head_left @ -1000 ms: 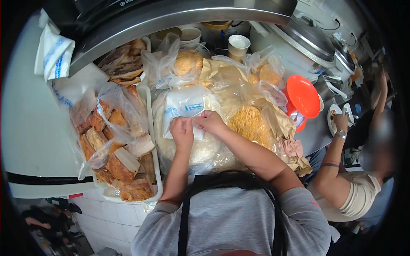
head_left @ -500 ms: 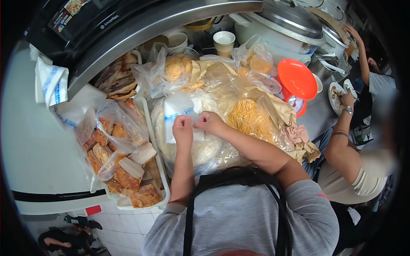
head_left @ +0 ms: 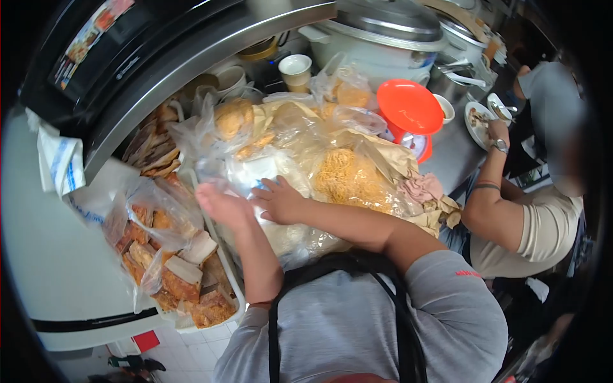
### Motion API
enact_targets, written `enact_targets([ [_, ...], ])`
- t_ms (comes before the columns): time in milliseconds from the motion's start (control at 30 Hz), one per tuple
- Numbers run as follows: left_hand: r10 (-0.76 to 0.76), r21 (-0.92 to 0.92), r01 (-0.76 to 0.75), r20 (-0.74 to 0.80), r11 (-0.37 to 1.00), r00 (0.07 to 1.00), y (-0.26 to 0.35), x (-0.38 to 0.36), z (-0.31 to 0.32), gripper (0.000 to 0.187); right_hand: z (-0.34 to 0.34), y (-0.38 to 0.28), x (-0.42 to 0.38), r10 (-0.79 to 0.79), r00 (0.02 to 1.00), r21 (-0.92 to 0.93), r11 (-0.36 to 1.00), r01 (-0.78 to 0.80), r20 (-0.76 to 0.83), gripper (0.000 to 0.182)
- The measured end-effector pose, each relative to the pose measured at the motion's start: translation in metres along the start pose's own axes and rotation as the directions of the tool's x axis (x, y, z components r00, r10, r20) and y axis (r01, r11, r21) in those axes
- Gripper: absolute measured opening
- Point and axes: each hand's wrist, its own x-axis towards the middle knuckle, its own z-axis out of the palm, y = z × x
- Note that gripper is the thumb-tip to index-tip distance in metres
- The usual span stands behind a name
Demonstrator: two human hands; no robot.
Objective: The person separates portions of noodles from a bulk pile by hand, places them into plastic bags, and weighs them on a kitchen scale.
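Note:
My right hand (head_left: 280, 200) lies open with fingers spread over a white plastic bag (head_left: 258, 169) with blue print. The bag rests on a larger clear bag of pale white noodles or similar food (head_left: 281, 239); the plastic hides exactly what it is. My left hand (head_left: 225, 205), slightly blurred, is turned palm up beside it, near the rim of a white tray (head_left: 214, 230). Its fingers reach leftward and appear open, with nothing plainly held. Right of my hands lies a clear bag of yellow noodles (head_left: 348, 175).
Pieces of roasted pork (head_left: 182, 277) fill the tray on the left, partly under clear plastic. An orange scale (head_left: 410, 108), a paper cup (head_left: 295, 71) and a large lidded cooler (head_left: 377, 48) stand behind. At the right, a person sits with one hand (head_left: 498, 132) at a plate (head_left: 477, 122).
My hands have come apart from pinching the thin printed bag. The left has moved left and turned palm up; the right has spread flat. The camera view has shifted.

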Motion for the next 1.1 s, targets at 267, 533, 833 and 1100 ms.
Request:
enact_targets([
  [267, 0.362, -0.238, -0.298, 0.307, 0.925, 0.880, 0.085, -0.011, 0.063, 0.013, -0.028, -0.001, -0.018, 0.133, 0.986, 0.106, 0.987, -0.122, -0.105, 0.060],
  [533, -0.390, 0.291, 0.262, 0.752, 0.920, 0.532, -0.032, -0.063, 0.034, 0.008, -0.064, 0.066, -0.159, 0.693, 0.660, 0.145, 0.713, -0.686, -0.291, 0.065],
  [833, -0.771, 0.705, 0.515, 0.624, 0.488, -0.124, -0.043, -0.108, 0.030, 0.011, -0.102, 0.071, -0.188, 0.494, 0.708, 0.513, 0.831, -0.214, -0.505, 0.050],
  [1100, -0.744, 0.737, 0.250, 0.663, 0.628, -0.082, -0.030, -0.105, 0.038, 0.008, -0.071, 0.065, -0.192, 0.595, 0.795, 0.946, 0.175, -0.273, 0.119, 0.019],
])
